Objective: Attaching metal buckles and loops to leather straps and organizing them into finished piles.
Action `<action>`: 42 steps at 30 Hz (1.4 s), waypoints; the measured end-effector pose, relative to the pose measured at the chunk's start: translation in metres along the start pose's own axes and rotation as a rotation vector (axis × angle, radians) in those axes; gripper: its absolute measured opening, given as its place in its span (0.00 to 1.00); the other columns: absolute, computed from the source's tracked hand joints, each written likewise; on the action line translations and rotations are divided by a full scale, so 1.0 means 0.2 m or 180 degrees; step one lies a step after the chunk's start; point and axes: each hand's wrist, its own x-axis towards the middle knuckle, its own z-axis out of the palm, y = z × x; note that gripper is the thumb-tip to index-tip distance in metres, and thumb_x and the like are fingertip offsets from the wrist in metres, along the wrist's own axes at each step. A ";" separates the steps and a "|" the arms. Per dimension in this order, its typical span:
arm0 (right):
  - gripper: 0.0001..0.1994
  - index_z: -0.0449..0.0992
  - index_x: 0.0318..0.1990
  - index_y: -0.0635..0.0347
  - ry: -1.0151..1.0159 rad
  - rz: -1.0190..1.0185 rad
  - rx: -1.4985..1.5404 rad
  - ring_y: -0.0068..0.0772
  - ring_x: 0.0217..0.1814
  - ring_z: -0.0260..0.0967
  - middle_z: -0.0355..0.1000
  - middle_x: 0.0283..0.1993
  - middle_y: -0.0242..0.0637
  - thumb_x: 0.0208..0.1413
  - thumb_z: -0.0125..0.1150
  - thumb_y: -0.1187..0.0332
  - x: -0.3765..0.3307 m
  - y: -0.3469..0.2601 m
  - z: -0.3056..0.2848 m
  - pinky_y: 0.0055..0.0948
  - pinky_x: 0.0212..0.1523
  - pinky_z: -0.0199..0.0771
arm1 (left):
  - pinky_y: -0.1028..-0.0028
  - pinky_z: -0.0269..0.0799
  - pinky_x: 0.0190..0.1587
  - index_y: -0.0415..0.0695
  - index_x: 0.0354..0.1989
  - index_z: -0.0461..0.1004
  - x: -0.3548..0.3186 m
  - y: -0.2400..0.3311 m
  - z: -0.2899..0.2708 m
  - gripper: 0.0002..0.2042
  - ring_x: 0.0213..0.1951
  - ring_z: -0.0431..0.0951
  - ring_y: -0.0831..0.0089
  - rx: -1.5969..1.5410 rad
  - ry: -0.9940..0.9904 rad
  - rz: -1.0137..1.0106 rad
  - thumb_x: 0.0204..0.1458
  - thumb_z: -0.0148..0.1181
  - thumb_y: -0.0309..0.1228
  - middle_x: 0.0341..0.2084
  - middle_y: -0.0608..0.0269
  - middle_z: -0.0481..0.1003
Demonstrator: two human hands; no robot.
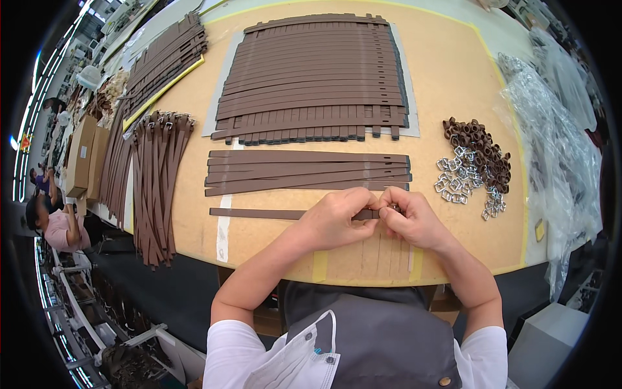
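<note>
A single brown strap (259, 213) lies crosswise on the table's near part. Its right end is lifted between my two hands. My left hand (338, 219) is closed, thumb and forefinger pinching the strap near that end. Just beside it, touching fingertips, my right hand (414, 219) is closed on the same end. A small shiny bit shows among the right fingers, perhaps a buckle, but it is mostly hidden. Right beyond my hands lies a row of several brown straps (291, 175) with slots near their right ends.
A large layered stack of brown straps (311, 71) lies farther back. At right are piles of brown loops (476, 142) and metal buckles (453, 181), beside crumpled clear plastic (560, 149). Straps with buckles (154, 194) hang over the left edge. People (61, 227) are at far left.
</note>
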 end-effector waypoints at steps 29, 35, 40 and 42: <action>0.07 0.72 0.31 0.62 0.0317 -0.0404 -0.0586 0.11 0.24 0.57 0.64 0.21 0.23 0.56 0.62 0.69 0.01 0.05 0.02 0.20 0.23 0.59 | 0.70 0.80 0.33 0.39 0.36 0.77 -0.01 0.00 0.02 0.11 0.32 0.83 0.63 0.0053 -0.0055 -0.0063 0.43 0.68 0.20 0.29 0.58 0.80; 0.09 0.74 0.32 0.63 0.0062 -0.0202 -0.0196 0.12 0.24 0.56 0.65 0.22 0.22 0.59 0.61 0.67 0.01 0.05 0.00 0.21 0.23 0.58 | 0.69 0.77 0.31 0.40 0.34 0.77 -0.02 -0.01 0.02 0.10 0.30 0.81 0.62 0.0001 -0.0016 0.0038 0.43 0.68 0.20 0.27 0.58 0.79; 0.10 0.76 0.36 0.64 -0.0179 0.0057 -0.0287 0.12 0.27 0.58 0.67 0.24 0.23 0.61 0.61 0.65 -0.01 0.00 -0.02 0.22 0.25 0.59 | 0.68 0.76 0.32 0.39 0.34 0.77 -0.03 0.00 0.03 0.10 0.30 0.81 0.60 -0.0043 -0.0060 -0.0100 0.42 0.68 0.20 0.27 0.56 0.79; 0.10 0.76 0.37 0.64 -0.0332 -0.0006 -0.0340 0.13 0.28 0.59 0.68 0.25 0.24 0.62 0.60 0.65 -0.01 -0.02 -0.03 0.22 0.27 0.60 | 0.68 0.77 0.32 0.39 0.34 0.77 -0.03 -0.01 0.04 0.10 0.31 0.82 0.60 0.0014 -0.0103 -0.0092 0.42 0.68 0.20 0.27 0.56 0.79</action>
